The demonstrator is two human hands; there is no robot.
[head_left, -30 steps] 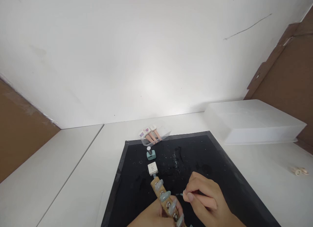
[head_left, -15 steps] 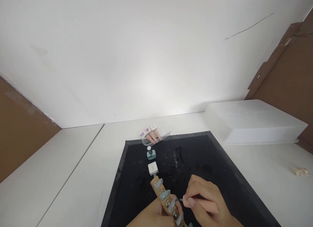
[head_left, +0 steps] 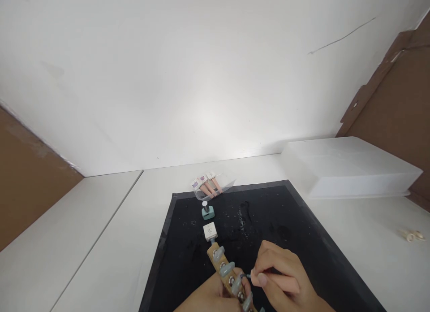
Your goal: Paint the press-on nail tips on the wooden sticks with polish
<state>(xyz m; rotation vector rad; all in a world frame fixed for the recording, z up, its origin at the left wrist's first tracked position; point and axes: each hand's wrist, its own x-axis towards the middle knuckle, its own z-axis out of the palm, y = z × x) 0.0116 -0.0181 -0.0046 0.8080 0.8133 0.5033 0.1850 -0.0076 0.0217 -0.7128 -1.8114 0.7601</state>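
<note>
Gripping the wooden nail-tip holder [head_left: 224,269] low over the black mat [head_left: 295,240], the left hand [head_left: 210,298] is closed round its stiff, light stick, away from the fragile painted tips. The right hand [head_left: 280,276] pinches a thin brush [head_left: 247,275], fingers closed. Open mat lies ahead; the polish bottle [head_left: 207,210] stands well apart.

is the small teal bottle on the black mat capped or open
Open: the small teal bottle stands upright on the black mat with a bare neck; the right hand pinches a thin brush.
</note>
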